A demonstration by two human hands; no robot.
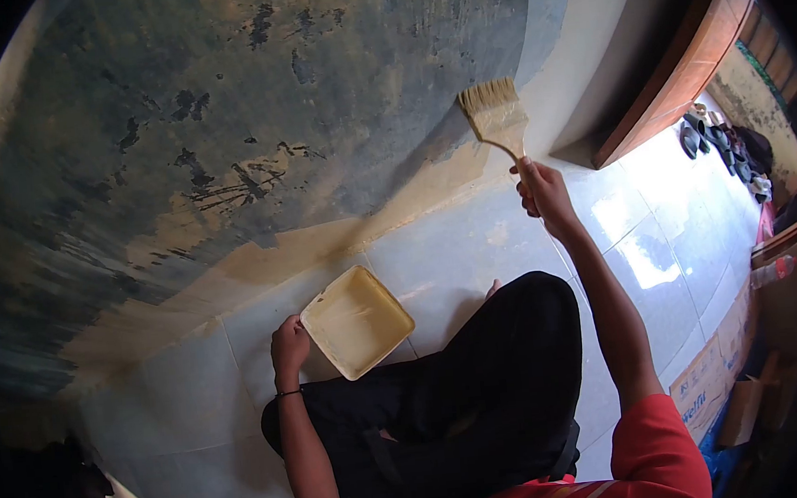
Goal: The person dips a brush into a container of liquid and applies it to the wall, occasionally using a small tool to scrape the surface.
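My right hand is closed round the handle of a wide paintbrush, its cream-coated bristles pointing up and overlapping the lower wall in this view. At the left, my left hand grips the edge of a square, shallow paint tray, tilted so its cream inside faces me. A film of cream paint coats the tray's floor and walls. Before me stands the wall, dark grey-green and patchy, with black scuffs and cream paint along its base and right side.
I sit on a tiled floor, legs folded in black trousers. A wooden door stands at the right, with several shoes beyond it. A flattened cardboard box lies at the lower right.
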